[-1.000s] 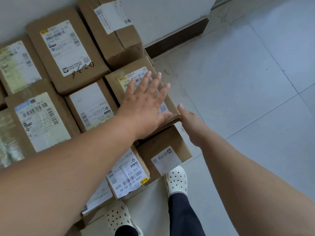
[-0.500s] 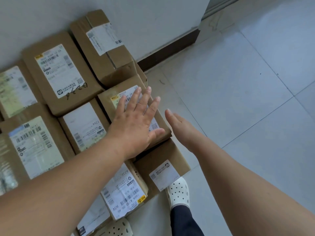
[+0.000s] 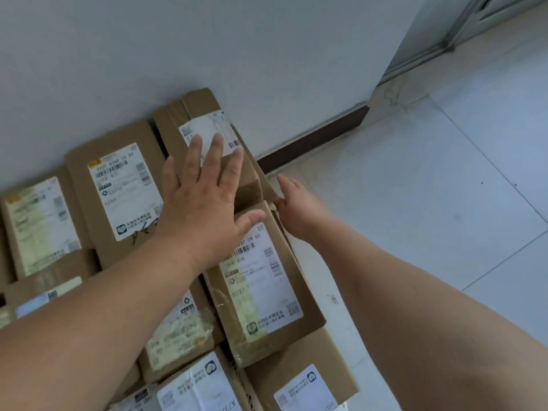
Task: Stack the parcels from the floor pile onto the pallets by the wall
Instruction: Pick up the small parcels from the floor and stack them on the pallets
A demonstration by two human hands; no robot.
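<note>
Stack: brown parcels [image 3: 124,188] lie label-up and edge to edge against the wall [image 3: 237,54], filling my view from 6 to 11 o'clock; no pallet shows under them.
Left hand [image 3: 204,209]: wide and flat, fingers spread, holding nothing; palm over the seam between the wall-side parcel [image 3: 195,114] and the 0237 parcel [image 3: 267,292], fingertips [image 3: 218,140] on the far one's white label [image 3: 207,126].
Right hand [image 3: 299,212]: fingers straight, gripping nothing, at 3 o'clock of the left, touching the outer edge where those two parcels meet.
Step, as I read it: squaring the end column.
Doing it well: I'd keep the left palm bearing down, nudge from the right toward 9 o'clock until the side faces line up, and avoid a shove that tips the upper box.
Change: half a second ago the left palm lay on the 0237 parcel; it has slid toward 12 o'clock, the right hand has followed, and the shoe at 6 o'clock has left view.
</note>
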